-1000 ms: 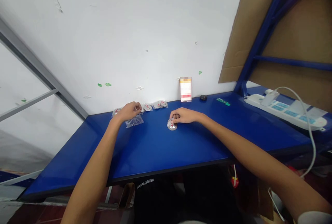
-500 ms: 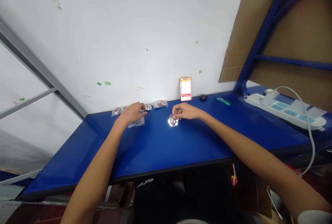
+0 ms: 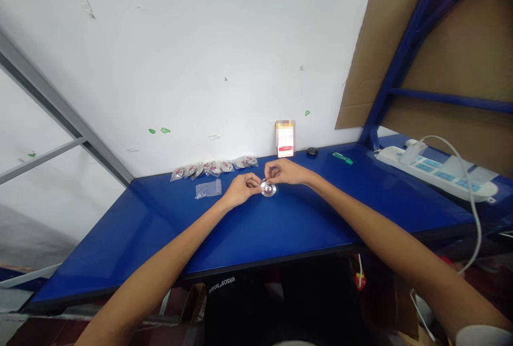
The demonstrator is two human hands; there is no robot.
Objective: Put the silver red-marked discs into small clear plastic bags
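Note:
A round, shiny metal disc with a small red mark at its centre is held just above the blue table. Pinched at the disc's upper edge are the fingers of my right hand. My left hand grips the same disc at its left edge, thumb and fingers closed. To the left of my left hand lies a flat clear plastic bag. Behind it, along the wall, several similar discs in clear bags form a row.
Against the wall stands a small card with a blurred face. A black object and a green item lie right of it. On the right, a white power strip has a plug and cable. A blue metal frame rises behind it.
My left hand has moved right, from above the plastic bag and the row of discs to the metal disc, and now grips its edge. My right hand keeps its hold.

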